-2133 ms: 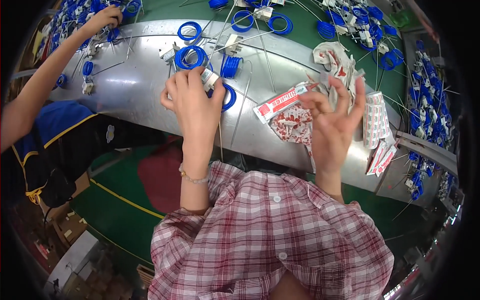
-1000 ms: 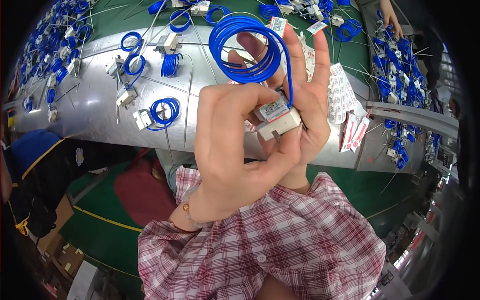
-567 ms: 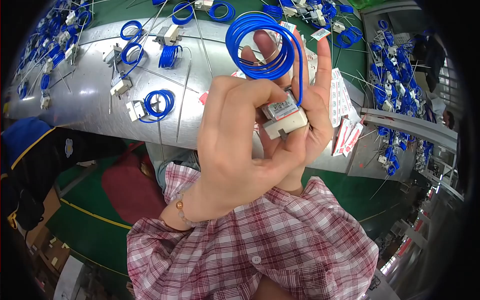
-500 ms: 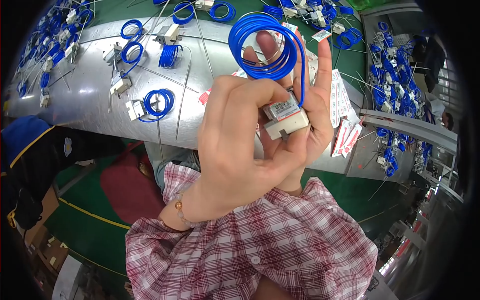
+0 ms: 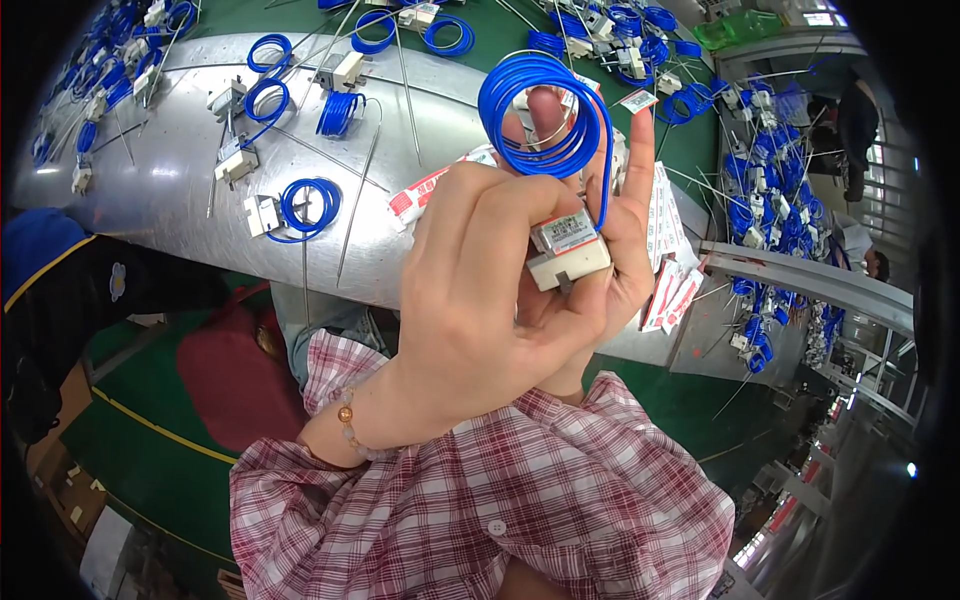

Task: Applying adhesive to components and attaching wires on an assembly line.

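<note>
Both my hands are raised over the bench around one capillary thermostat (image 5: 575, 262), a small white and metal box with a printed label on its face. My left hand (image 5: 460, 285), with a beaded bracelet at the wrist, is closed, its fingers bent against the box and label. Behind it, my right hand (image 5: 628, 265) supports the box with its thumb and lower fingers. A blue coiled tube (image 5: 492, 105) rises from the box and loops in front of some right-hand fingers. One right finger stands straight up with a small sticker (image 5: 638, 101) on its tip.
Strips of red and white labels (image 5: 668, 290) lie on the metal bench (image 5: 345, 268) behind my hands. More blue-coiled thermostats (image 5: 305, 207) lie to the left, far back and in a heap at the right (image 5: 770, 190). A person's dark sleeve (image 5: 130, 285) is at the left.
The whole view has shifted slightly, with the bench items sitting further left. Both hands keep nearly the same hold, and the thermostat and coil appear slightly lower in view.
</note>
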`<state>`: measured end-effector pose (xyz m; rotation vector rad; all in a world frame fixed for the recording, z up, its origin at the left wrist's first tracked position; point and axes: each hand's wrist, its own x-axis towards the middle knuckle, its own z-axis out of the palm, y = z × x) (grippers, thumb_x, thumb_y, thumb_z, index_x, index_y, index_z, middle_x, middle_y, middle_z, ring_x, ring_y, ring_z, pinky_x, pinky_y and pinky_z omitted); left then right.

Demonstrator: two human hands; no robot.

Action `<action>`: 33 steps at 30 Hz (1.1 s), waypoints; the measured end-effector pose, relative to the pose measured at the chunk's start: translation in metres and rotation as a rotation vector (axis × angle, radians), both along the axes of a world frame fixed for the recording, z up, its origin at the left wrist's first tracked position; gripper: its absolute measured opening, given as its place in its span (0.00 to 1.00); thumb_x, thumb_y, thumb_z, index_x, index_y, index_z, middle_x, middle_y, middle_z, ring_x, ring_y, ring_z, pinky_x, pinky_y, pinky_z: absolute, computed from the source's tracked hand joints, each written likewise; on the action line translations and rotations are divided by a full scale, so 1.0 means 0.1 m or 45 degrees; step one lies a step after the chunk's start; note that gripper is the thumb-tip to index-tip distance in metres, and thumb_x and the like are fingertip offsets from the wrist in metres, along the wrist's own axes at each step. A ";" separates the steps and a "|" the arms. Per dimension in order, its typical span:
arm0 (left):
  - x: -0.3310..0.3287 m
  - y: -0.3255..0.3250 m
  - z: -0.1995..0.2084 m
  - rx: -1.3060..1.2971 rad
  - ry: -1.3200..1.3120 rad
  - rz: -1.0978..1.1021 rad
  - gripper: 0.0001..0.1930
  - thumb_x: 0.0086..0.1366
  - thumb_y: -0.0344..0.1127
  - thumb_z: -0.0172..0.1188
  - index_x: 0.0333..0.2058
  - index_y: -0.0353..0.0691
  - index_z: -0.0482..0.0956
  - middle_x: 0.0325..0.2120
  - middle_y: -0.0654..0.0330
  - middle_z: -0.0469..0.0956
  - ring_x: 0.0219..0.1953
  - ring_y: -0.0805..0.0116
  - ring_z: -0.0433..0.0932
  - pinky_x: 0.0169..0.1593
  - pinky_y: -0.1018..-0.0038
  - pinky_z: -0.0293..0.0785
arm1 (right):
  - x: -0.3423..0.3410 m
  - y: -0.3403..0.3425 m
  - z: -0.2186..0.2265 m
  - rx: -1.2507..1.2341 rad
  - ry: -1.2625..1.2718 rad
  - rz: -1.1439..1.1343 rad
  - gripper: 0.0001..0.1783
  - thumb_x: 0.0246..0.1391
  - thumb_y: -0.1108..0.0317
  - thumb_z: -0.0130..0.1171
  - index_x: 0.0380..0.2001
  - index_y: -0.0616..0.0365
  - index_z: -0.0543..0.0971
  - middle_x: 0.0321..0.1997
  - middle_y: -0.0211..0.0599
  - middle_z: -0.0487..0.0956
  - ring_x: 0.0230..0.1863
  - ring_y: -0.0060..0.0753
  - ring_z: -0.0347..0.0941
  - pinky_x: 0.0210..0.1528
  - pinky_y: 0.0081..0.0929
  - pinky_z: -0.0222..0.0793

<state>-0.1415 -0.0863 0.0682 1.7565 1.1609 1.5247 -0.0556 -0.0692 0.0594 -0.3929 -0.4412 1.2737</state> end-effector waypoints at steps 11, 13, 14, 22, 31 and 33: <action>0.01 0.00 0.00 -0.020 -0.044 -0.027 0.21 0.41 0.23 0.65 0.37 0.32 0.71 0.32 0.57 0.69 0.28 0.71 0.71 0.28 0.81 0.69 | 0.00 -0.01 0.05 -0.029 -0.130 0.007 0.38 0.48 0.79 0.44 0.63 0.53 0.44 0.61 0.47 0.53 0.57 0.56 0.62 0.52 0.48 0.68; 0.00 0.02 -0.02 -0.022 -0.049 -0.023 0.21 0.41 0.23 0.65 0.37 0.32 0.70 0.32 0.57 0.69 0.28 0.71 0.72 0.28 0.81 0.69 | 0.01 0.00 0.03 -0.042 -0.150 0.010 0.38 0.48 0.79 0.44 0.63 0.53 0.44 0.61 0.47 0.53 0.57 0.56 0.62 0.52 0.48 0.68; -0.01 0.03 -0.05 0.009 -0.021 -0.038 0.21 0.41 0.23 0.65 0.37 0.32 0.70 0.32 0.57 0.69 0.29 0.71 0.72 0.29 0.81 0.70 | 0.02 0.01 0.00 -0.046 -0.110 0.007 0.38 0.48 0.79 0.44 0.63 0.54 0.44 0.61 0.47 0.53 0.57 0.56 0.62 0.52 0.48 0.68; -0.07 0.02 0.05 -0.076 -0.122 -0.093 0.20 0.42 0.22 0.65 0.37 0.33 0.72 0.33 0.55 0.70 0.30 0.68 0.74 0.31 0.78 0.72 | -0.01 0.00 0.05 -0.015 -0.132 -0.040 0.38 0.48 0.77 0.45 0.62 0.55 0.44 0.61 0.47 0.53 0.57 0.56 0.62 0.52 0.48 0.68; -0.40 0.32 0.18 0.153 0.360 -0.521 0.11 0.46 0.22 0.62 0.31 0.34 0.74 0.28 0.55 0.72 0.28 0.57 0.74 0.30 0.69 0.71 | 0.06 0.00 0.13 -0.139 -0.200 -0.027 0.39 0.47 0.81 0.44 0.63 0.51 0.44 0.57 0.45 0.55 0.56 0.55 0.64 0.50 0.40 0.70; -0.41 0.35 0.19 0.155 0.502 -0.491 0.10 0.47 0.20 0.61 0.31 0.32 0.73 0.27 0.53 0.72 0.28 0.56 0.73 0.30 0.69 0.70 | 0.04 0.07 -0.02 -0.086 -0.168 0.002 0.43 0.45 0.82 0.45 0.63 0.49 0.42 0.57 0.46 0.52 0.53 0.48 0.66 0.51 0.35 0.68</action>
